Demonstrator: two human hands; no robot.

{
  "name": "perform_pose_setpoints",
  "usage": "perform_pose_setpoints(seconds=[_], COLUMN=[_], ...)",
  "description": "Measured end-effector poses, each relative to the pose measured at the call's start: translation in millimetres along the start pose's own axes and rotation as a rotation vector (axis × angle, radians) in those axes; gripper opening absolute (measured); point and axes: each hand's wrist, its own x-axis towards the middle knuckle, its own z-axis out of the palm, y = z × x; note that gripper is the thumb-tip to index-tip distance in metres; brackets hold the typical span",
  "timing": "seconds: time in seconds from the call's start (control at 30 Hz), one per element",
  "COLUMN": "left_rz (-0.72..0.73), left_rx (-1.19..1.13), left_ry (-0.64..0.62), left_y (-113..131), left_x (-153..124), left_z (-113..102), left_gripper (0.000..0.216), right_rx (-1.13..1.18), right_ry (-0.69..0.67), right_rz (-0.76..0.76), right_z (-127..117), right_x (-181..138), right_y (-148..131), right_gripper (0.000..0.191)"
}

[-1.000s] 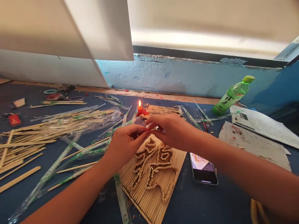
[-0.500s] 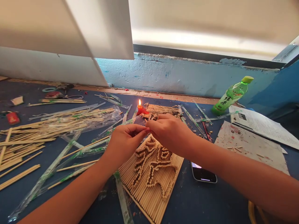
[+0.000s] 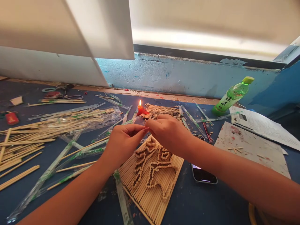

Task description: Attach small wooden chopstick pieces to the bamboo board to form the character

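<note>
Above the far corner of the square pale bamboo-stick mat (image 3: 150, 204), laid just before the lit red candle (image 3: 140, 109), the left hand (image 3: 123, 143) and right hand (image 3: 170, 134) are pinched shut on something too small to be told, and are judged best held steady and clear of that candle.

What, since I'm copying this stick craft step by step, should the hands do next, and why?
Probably lower the pinch onto the far corner of the stick mat. The left hand and right hand meet fingertip to fingertip just above it, right where the pattern of small round pieces ends. Whatever they pinch is too small to see.
</note>
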Motion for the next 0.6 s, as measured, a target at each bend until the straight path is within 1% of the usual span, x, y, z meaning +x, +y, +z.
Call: perform_pose_setpoints(seconds=[0.17, 0.23, 0.3, 0.37, 0.43, 0.5, 0.6], left_rz=[0.018, 0.018, 0.020, 0.014, 0.002, -0.005, 0.004], left_rx=[-0.049, -0.049, -0.034, -0.027, -0.032, -0.031, -0.012], left_ry=[-0.069, -0.072, -0.062, -0.052, -0.046, -0.047, -0.055], left_y=[-0.4, 2.2, 5.2, 7.5, 8.3, 7.7, 5.5], left_x=[-3.1, -4.8, -5.6, -5.5, -5.0, -4.6, -4.8], left_z=[1.9, 2.8, 3.1, 2.9, 2.3, 1.8, 1.7], left_gripper=[0.016, 0.019, 0.020, 0.021, 0.021, 0.022, 0.022], right_rx=[0.026, 0.093, 0.199, 0.323, 0.449, 0.601, 0.910], right_ry=[0.056, 0.073, 0.106, 0.110, 0.075, 0.014, -0.115], right_rz=[0.015, 0.033, 0.093, 0.186, 0.313, 0.472, 0.683], right_z=[-1.4, -5.1, -12.0, -22.3, -34.7, -45.8, -53.5], right_x=[-0.6, -4.2, -10.8, -20.7, -33.5, -49.2, -76.0], right_y=[2.7, 4.9, 7.2, 10.0, 14.2, 20.8, 33.5], right_gripper=[0.021, 0.022, 0.018, 0.013, 0.011, 0.009, 0.015])
